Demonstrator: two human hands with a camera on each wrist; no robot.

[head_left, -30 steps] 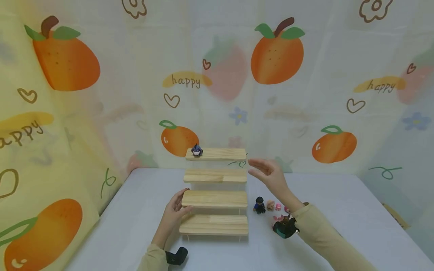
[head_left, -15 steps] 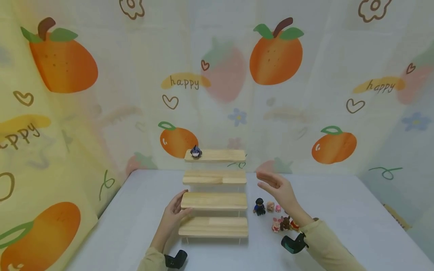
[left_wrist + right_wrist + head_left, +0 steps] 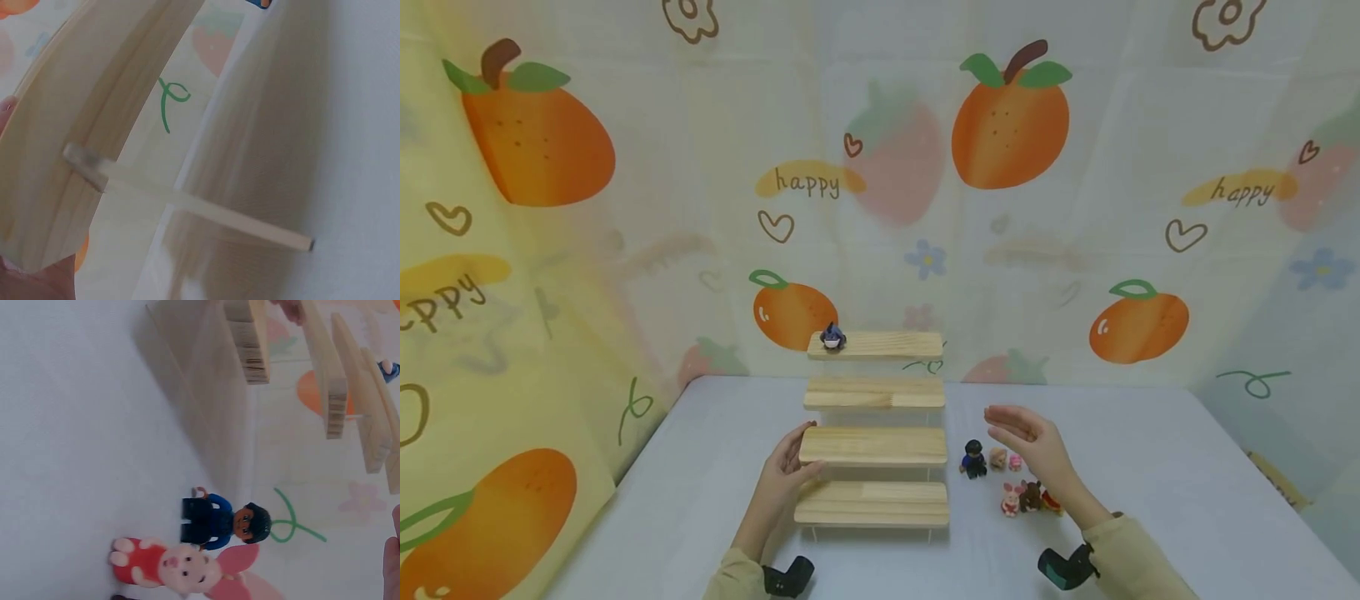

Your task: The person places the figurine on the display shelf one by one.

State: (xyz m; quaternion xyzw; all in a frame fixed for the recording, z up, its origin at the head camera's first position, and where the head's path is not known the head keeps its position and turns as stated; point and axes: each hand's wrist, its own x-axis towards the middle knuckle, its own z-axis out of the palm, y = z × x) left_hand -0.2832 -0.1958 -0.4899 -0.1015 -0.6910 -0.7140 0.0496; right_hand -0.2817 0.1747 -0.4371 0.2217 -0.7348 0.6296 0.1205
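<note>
1 small figure point(image 3: 833, 336) stands on the top step of the wooden stand point(image 3: 872, 445); about 5 wait on the table point(image 3: 1150, 467). Left hand point(image 3: 782, 477) grips the stand; right hand point(image 3: 1033, 442) hovers spread, holding nothing

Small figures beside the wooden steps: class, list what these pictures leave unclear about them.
- Figures behind the right hand, head view: partly hidden, count unclear.
- Brown figure, head view: too small to identify.
- Piglet figure, right wrist view: bottom edge cuts it.
- Blue figure on top step: too small.
</note>
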